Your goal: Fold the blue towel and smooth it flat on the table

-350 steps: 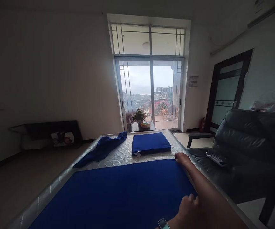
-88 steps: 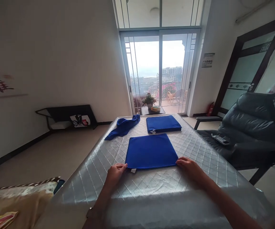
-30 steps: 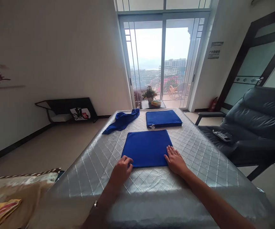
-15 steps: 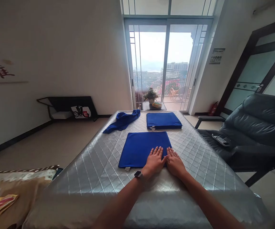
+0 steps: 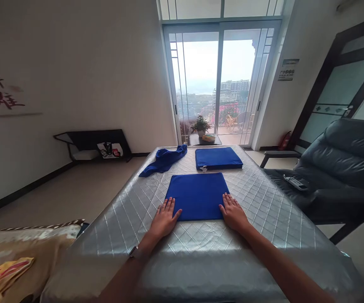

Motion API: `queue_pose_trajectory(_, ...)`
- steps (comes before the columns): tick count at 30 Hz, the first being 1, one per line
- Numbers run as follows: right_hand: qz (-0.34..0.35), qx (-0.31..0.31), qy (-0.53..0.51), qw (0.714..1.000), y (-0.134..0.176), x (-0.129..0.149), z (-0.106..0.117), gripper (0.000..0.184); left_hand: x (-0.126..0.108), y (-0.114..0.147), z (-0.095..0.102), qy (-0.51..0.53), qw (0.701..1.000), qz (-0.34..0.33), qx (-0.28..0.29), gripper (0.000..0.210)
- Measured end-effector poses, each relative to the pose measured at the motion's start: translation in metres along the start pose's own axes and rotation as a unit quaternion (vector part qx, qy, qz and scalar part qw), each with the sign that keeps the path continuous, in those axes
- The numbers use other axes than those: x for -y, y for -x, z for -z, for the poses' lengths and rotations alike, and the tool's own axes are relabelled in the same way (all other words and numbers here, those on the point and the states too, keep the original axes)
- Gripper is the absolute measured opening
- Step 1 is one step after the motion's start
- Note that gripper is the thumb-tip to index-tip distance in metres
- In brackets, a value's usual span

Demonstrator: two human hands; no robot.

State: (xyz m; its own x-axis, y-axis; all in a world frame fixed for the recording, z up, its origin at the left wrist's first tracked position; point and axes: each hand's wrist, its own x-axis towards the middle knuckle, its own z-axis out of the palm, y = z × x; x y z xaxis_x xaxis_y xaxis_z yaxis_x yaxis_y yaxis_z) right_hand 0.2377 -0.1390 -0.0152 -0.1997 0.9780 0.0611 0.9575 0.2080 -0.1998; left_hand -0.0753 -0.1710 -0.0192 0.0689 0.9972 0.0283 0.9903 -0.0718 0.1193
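A blue folded cloth (image 5: 199, 193) lies flat on the silver quilted table cover (image 5: 200, 244) in front of me. On its near left corner rests my left hand (image 5: 163, 219), fingers stretched out and thumb spread, a watch on the wrist. My right hand (image 5: 233, 212) lies flat over the near right edge of the same cloth, fingers extended. Neither hand grips anything. Beyond it sits a neat stack of blue cloths (image 5: 219, 158) with a white tag at its near left. Farther left is a crumpled blue cloth (image 5: 166, 160).
A black armchair (image 5: 336, 168) with a light-coloured device on its seat stands right of the table. Past the far edge, a potted plant (image 5: 201, 125) stands before sliding glass doors. At lower left is a brown-covered surface (image 5: 46, 248) with a yellow cloth.
My left hand has slid left across the cloth, from beside my right hand to the near left corner, covering the white tag there. The right hand stays at the right edge.
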Motion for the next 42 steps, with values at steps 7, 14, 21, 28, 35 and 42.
queue_pose_trajectory(7, 0.005, 0.018, -0.015, 1.0, 0.004, 0.002, 0.013, 0.06, 0.014, 0.003, -0.013, -0.001, 0.999, -0.015, -0.042, 0.078)
queue_pose_trajectory(14, 0.016, -0.008, -0.002, 1.0, 0.005, 0.001, 0.009, 0.055, 0.014, 0.003, -0.014, -0.009, 0.998, -0.018, -0.056, 0.075)
queue_pose_trajectory(21, 0.032, -0.026, 0.003, 0.999, 0.004, -0.001, 0.003, 0.055, -0.004, 0.007, 0.002, -0.032, 0.995, -0.023, -0.097, 0.069)
queue_pose_trajectory(28, 0.035, -0.023, 0.01, 0.999, -0.002, -0.009, -0.01, 0.059, -0.149, 0.008, 0.025, 0.085, 0.922, -0.357, -0.119, 0.06)
queue_pose_trajectory(35, 0.042, -0.006, 0.028, 0.999, -0.002, -0.013, -0.012, 0.06, -0.184, -0.008, -0.001, 0.142, 0.925, -0.34, -0.098, 0.066)
queue_pose_trajectory(42, 0.077, -0.018, 0.038, 0.996, 0.003, -0.013, -0.012, 0.061, -0.165, -0.007, 0.001, 0.145, 0.928, -0.332, -0.089, 0.059)
